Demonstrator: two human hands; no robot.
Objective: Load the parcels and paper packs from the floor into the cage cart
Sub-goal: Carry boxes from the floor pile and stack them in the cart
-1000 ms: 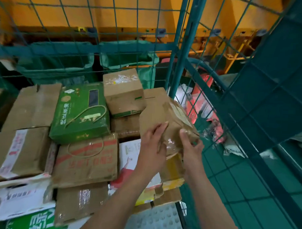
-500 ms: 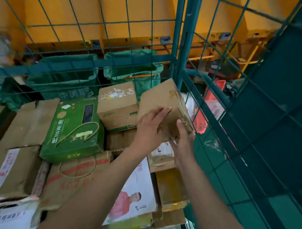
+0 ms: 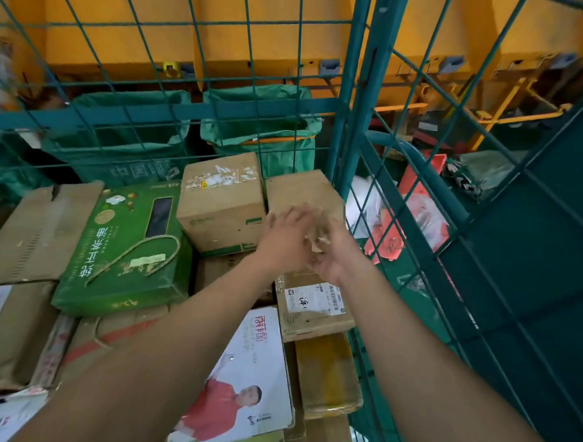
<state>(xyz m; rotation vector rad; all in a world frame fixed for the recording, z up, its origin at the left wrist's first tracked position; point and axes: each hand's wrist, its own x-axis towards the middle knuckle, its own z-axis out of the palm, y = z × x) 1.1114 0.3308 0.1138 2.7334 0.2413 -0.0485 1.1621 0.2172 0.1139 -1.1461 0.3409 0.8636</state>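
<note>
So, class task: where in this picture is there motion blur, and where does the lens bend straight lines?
Head view: both hands are smeared by motion blur over the brown parcel; the green box is sharper; cage bars splay outwards near the edges.

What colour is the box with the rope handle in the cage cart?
Green, with pale printed characters; the box with the rope handle shows best in the head view.

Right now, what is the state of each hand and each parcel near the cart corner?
Left hand: blurred, fingers on the brown parcel; grip unclear.
Right hand: blurred, at the same parcel; grip unclear.
Brown parcel: set in the back corner of the cage cart.
Taped carton: closed, upright, beside it.
Green gift box: closed, lying flat, handle up.
Labelled parcel: closed, label up.
</note>
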